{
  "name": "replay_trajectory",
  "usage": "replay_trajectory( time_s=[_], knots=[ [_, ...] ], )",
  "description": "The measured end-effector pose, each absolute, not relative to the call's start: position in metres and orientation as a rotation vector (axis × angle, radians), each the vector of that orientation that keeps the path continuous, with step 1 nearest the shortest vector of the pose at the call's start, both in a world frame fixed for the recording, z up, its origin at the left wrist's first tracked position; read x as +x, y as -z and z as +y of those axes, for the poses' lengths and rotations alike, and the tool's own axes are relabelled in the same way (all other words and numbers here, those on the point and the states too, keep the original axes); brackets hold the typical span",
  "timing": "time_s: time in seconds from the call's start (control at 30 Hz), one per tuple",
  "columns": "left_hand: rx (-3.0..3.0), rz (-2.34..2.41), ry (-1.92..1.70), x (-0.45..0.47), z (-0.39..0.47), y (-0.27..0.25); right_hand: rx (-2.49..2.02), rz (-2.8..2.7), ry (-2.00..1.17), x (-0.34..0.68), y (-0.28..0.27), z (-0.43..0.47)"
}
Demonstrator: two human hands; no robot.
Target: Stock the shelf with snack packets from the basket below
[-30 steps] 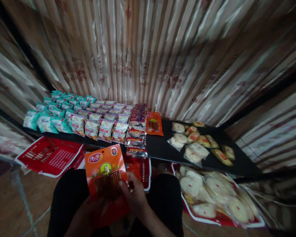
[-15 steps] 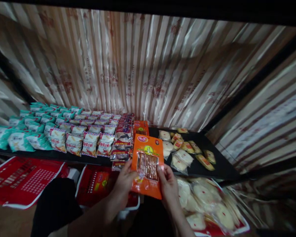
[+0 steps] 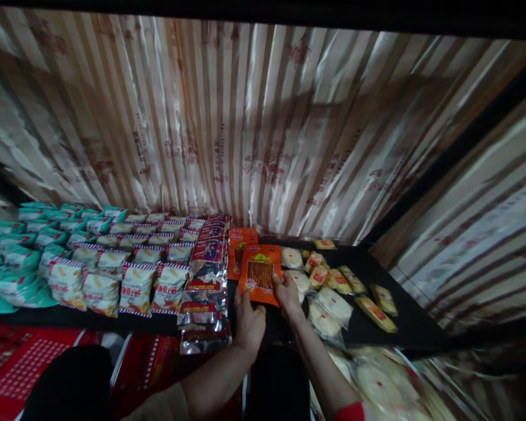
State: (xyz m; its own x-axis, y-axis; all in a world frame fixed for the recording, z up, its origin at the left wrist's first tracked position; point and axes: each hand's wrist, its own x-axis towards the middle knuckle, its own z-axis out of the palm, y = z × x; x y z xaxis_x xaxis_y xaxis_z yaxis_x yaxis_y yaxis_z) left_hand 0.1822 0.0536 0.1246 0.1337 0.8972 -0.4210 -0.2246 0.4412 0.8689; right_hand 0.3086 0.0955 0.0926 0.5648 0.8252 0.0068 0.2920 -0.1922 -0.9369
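An orange snack packet (image 3: 260,273) with a clear window showing brown sticks is held between both hands over the black shelf (image 3: 276,327). My left hand (image 3: 250,320) grips its lower left corner, while my right hand (image 3: 288,294) pinches the lower right edge. Just behind it, another orange packet (image 3: 235,257) lies on the shelf, partly covered by the held one. To the left runs a row of overlapping dark red and silver packets (image 3: 206,257). Clear-wrapped round white flatbreads (image 3: 328,310) lie right of my right hand.
Rows of white snack bags (image 3: 135,286) and teal bags (image 3: 21,280) fill the shelf's left side. Small yellow packets (image 3: 374,313) lie scattered at right. Red baskets (image 3: 39,362) sit below the front edge, and bagged flatbreads (image 3: 377,380) at lower right. A striped sheet (image 3: 245,117) hangs behind.
Both hands have moved the orange packet forward, away from me, to the shelf beside the other orange packet. The view has shifted closer to the shelf.
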Motion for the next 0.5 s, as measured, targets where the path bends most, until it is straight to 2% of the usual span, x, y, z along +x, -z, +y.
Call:
replay_trajectory(
  time_s=[0.1,0.27,0.5],
  knots=[
    [0.894,1.365,-0.992,0.187,0.063,-0.12,-1.82,-0.986,-0.614,0.306,-0.089,0.119],
    [1.106,1.596,-0.874,0.192,0.067,-0.112,-1.953,-1.122,-0.592,0.301,-0.087,0.141],
    [1.155,1.634,-0.895,0.199,0.067,-0.099,-2.092,-1.294,-0.484,0.291,-0.088,0.142]
  ],
)
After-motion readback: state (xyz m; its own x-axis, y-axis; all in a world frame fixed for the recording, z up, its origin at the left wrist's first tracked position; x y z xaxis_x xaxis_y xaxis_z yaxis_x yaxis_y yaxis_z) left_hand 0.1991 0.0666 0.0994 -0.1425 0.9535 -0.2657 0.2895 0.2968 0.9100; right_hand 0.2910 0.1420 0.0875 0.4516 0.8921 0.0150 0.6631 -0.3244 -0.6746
